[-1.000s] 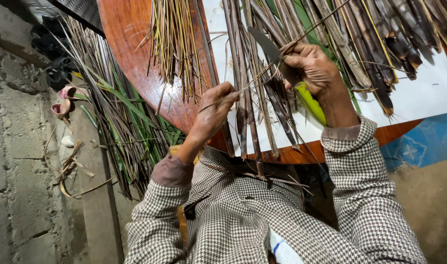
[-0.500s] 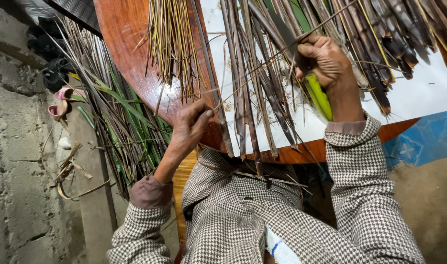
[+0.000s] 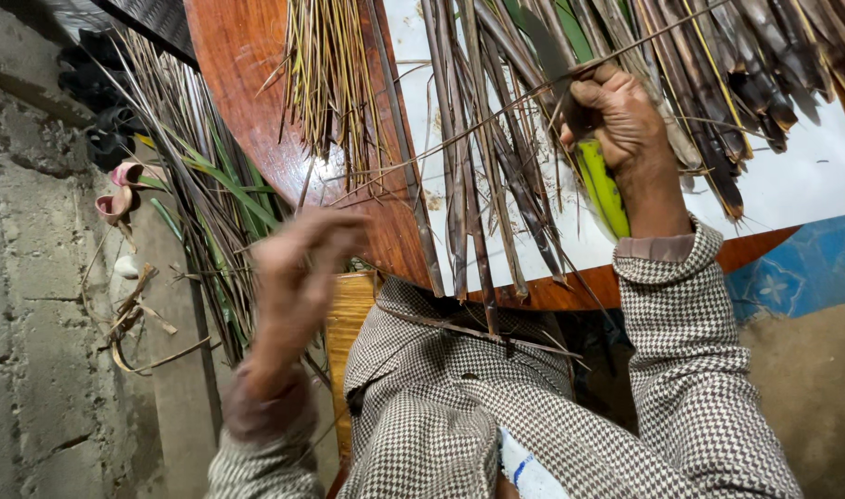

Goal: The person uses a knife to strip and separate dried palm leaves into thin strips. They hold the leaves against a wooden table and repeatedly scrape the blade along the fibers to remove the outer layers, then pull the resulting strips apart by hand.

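A thin stripped midrib (image 3: 496,111) runs leftward from the right hand (image 3: 617,115), which is clenched on a green-handled knife (image 3: 600,185) over the table (image 3: 247,111). The blurred left hand (image 3: 302,268) sits below; its grip is unclear. A small bundle of finished sticks (image 3: 330,74) lies left, and many dark leaves (image 3: 737,83) right remain unstripped.

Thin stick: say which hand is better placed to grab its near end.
Left, probably. The left hand is nearest that end of the stick; the right hand grips a knife.

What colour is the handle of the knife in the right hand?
Bright yellow-green; the knife handle shows below the right hand in the head view.
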